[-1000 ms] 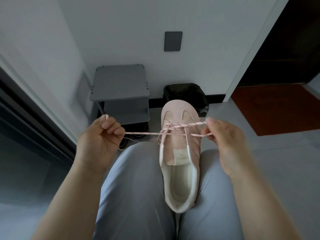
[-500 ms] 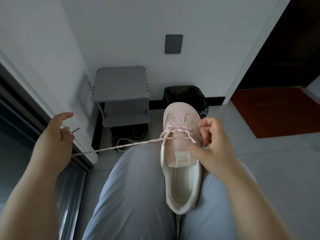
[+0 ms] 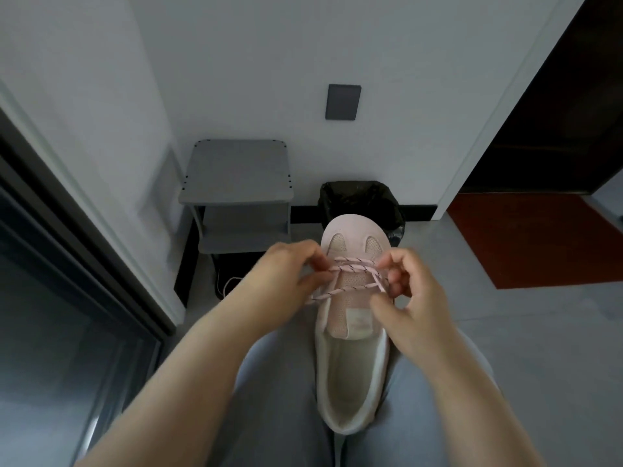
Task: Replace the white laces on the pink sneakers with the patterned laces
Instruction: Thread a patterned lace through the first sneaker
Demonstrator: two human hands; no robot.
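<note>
Pink sneaker (image 3: 352,335) on lap, toe away; patterned lace (image 3: 350,269) crossing front eyelets.

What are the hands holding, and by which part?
The patterned lace: left hand pinches it at the pink sneaker's left eyelets, right hand at the right eyelets.

Two bare forearms (image 3: 188,365) end in a bare left hand (image 3: 290,274) and right hand (image 3: 416,301) — the legs wear light blue-grey trousers (image 3: 269,399), plain smooth fabric covering both thighs
</note>
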